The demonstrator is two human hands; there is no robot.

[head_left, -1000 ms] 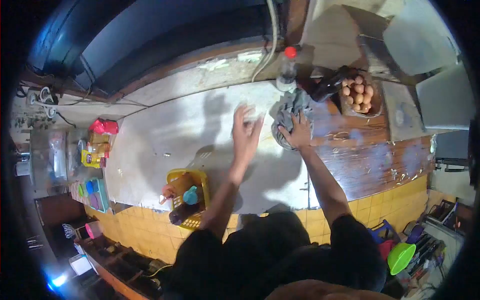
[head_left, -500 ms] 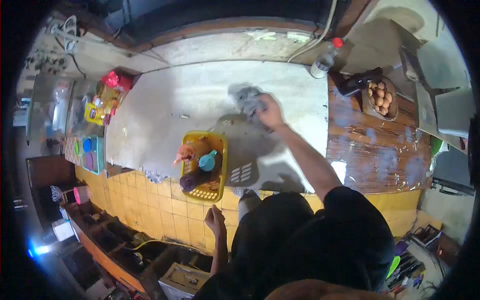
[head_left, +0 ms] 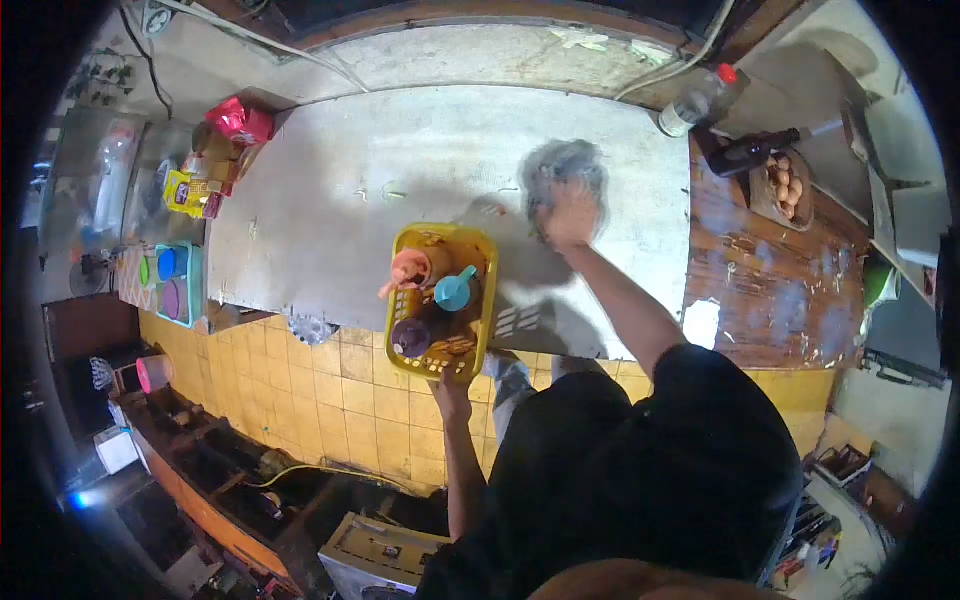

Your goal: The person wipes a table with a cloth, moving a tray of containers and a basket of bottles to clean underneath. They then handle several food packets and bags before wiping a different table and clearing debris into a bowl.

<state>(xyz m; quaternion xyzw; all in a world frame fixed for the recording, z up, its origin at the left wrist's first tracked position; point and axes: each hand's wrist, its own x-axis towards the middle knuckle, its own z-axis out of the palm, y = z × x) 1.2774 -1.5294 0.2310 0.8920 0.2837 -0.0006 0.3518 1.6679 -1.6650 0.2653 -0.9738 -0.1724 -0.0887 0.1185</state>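
Yellow basket (head_left: 482, 262), long axis front-to-back, left hand (head_left: 452, 387) clamped on rim; right hand (head_left: 571, 213) on cloth (head_left: 560, 163), grip unclear.

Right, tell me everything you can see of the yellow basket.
The yellow basket is a rectangular, plastic-looking crate with slotted walls. It stands upright at the near edge of the grey counter, its near end jutting over the yellow-tiled front. Inside stand an orange-capped bottle, a teal-capped bottle and a dark-capped bottle. The left hand touches its near rim; whether it grasps cannot be told. Its slots throw a patterned shadow rightward on the counter.
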